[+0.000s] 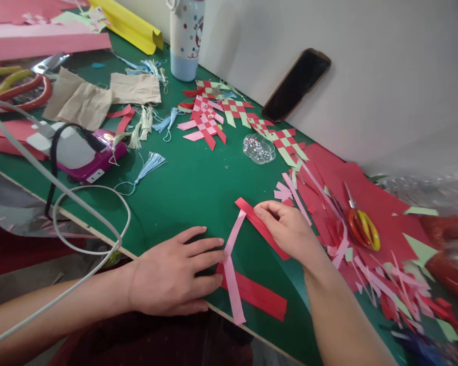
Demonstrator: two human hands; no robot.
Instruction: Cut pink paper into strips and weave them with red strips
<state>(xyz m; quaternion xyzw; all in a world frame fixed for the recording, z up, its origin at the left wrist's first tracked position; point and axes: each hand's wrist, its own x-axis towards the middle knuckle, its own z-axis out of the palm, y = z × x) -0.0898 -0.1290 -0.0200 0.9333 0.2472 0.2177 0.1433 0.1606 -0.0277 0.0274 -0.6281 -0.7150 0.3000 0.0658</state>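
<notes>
My left hand (179,272) lies with spread fingers at the table's front edge. Its fingertips touch a pink paper strip (234,292) where it crosses a red paper strip (261,295) lying on the green tabletop. The pink strip bends there and runs up to another red paper strip (267,231). My right hand (284,229) pinches that upper red strip between thumb and fingers, near its middle. Several woven red, pink and green paper fish (208,122) rest farther back. Near them sits a clear dish of small beads (258,148).
Scissors (362,229) lie on red paper sheets (328,178) at right, with paper scraps (400,290) below. A phone (296,85) leans on the wall behind. Leftward are a bottle (187,40), tassels (148,168), a purple power strip (107,155) and a looping white cable (127,213).
</notes>
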